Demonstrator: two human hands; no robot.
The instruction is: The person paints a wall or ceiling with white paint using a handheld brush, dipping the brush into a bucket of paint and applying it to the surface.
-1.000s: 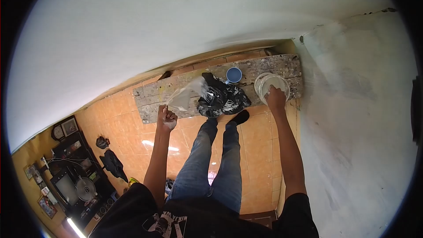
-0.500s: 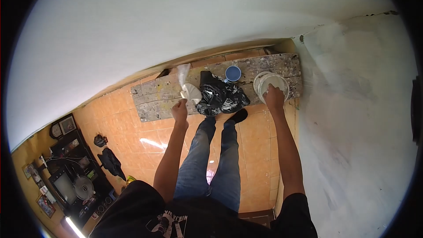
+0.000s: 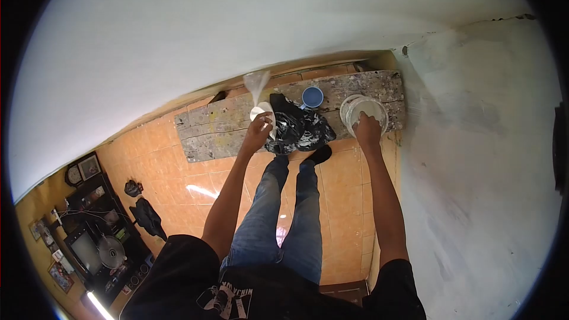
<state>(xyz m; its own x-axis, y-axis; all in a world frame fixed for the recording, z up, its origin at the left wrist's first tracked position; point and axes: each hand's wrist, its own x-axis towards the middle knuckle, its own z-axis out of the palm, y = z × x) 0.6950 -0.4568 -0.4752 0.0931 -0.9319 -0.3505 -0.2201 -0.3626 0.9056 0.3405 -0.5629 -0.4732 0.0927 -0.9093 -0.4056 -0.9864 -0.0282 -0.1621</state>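
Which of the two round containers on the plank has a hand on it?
The white bucket at the plank's right end, under the right hand; the smaller blue cup stands untouched.

Blue cup point(image 3: 312, 96) on paint-spattered plank point(image 3: 213, 131)

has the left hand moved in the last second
Yes: the left hand, holding a clear bag, has moved right along the plank and now sits beside the black bag.
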